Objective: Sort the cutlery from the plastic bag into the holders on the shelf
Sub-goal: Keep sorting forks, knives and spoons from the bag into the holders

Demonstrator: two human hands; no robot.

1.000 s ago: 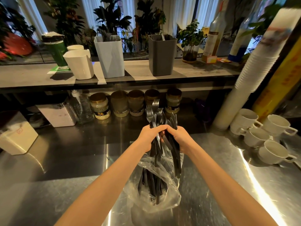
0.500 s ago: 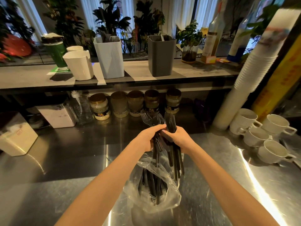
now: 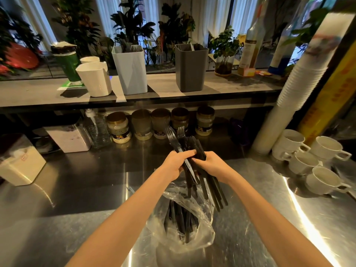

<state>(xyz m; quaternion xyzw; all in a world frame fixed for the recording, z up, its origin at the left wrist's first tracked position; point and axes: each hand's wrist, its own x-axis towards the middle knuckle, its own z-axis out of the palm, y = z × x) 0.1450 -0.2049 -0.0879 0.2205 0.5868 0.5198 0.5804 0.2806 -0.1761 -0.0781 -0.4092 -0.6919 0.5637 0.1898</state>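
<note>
Head view shows both hands meeting just above the mouth of the plastic bag (image 3: 185, 226). The left hand (image 3: 176, 163) and the right hand (image 3: 213, 164) are each curled round part of one bundle of black cutlery (image 3: 174, 138). Its fork tines fan up past the knuckles and its handle ends hang down over the bag's open top. More black pieces lie inside the bag, which slumps on the steel surface (image 3: 77, 189). The step looks like splitting the bundle by kind. Doing it well probably means one hand steadying the stack while the other draws off only the forks, tines all facing one way, before anything goes up to the shelf (image 3: 38, 93). Slick plastic handles will likely slide on each other, so a firm wrap near mid-handle should serve better than a fingertip pinch. Working over the bag means a dropped piece should fall back in rather than skitter across the metal. Three holders stand on the shelf: a white holder (image 3: 96, 79) at left, a pale holder (image 3: 131, 74) just beside it that seems to have dark pieces in it, and a dark grey holder (image 3: 190, 72) well apart to the right. Which kind belongs where cannot be told from here. Under the shelf a row of jars (image 3: 159, 124) lines the back of the surface. A white box (image 3: 19, 160) sits far left, and white mugs (image 3: 319, 180) cluster at right beside a tall stack of disposable cups (image 3: 300, 74). Potted plants (image 3: 131, 22) and curtained windows fill the room behind.
</note>
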